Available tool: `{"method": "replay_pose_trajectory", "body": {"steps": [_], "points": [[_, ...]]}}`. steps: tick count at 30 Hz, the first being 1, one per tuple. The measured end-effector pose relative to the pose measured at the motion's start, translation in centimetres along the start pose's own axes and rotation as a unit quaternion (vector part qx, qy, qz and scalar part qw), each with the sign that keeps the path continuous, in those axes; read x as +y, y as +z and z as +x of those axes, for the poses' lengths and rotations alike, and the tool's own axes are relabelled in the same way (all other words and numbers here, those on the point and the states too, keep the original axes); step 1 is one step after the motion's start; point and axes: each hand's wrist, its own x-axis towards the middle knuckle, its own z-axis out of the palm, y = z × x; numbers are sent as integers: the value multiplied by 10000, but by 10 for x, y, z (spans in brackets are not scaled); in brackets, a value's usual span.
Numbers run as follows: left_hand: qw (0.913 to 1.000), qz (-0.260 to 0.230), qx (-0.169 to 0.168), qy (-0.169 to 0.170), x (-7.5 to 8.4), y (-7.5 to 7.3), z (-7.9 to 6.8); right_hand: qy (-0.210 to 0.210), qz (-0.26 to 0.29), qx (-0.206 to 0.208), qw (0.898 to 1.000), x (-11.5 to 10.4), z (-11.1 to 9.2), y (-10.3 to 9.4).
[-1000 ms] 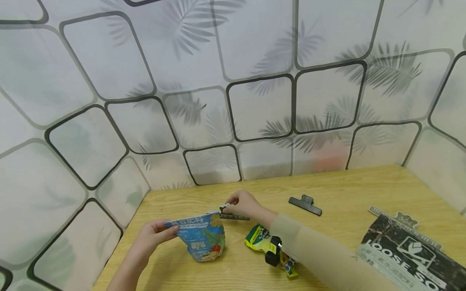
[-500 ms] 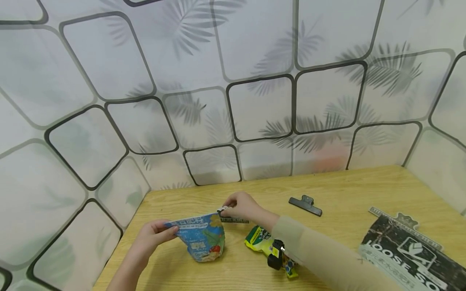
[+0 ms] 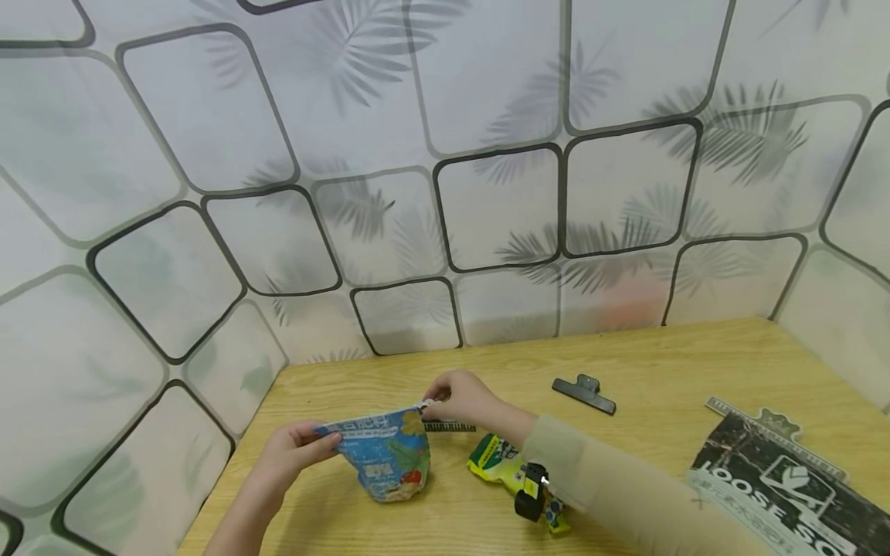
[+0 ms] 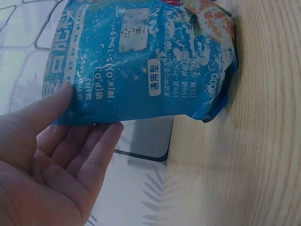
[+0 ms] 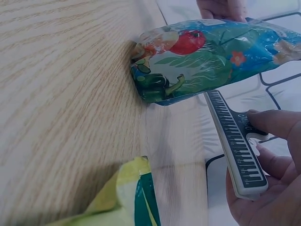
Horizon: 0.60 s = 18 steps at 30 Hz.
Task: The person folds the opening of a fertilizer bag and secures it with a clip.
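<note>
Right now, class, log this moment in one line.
left grip: holds blue bag; right grip: pinches piano-key clip; dark clip: on table

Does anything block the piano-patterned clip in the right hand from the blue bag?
Nothing visible: the right hand holds the piano-patterned clip close by the blue bag, and the yellow-green packet lies aside on the table.

Left hand (image 3: 295, 449) pinches; right hand (image 3: 462, 398) apparently pinches too.
</note>
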Motion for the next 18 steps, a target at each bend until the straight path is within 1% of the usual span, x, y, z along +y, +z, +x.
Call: {"method": "replay_pose_trajectory", "body": {"steps": [18], "points": [[10000,9,-37,36,-1,-1,1,54,-73,-78,9999,-8,-4,-9]]}}
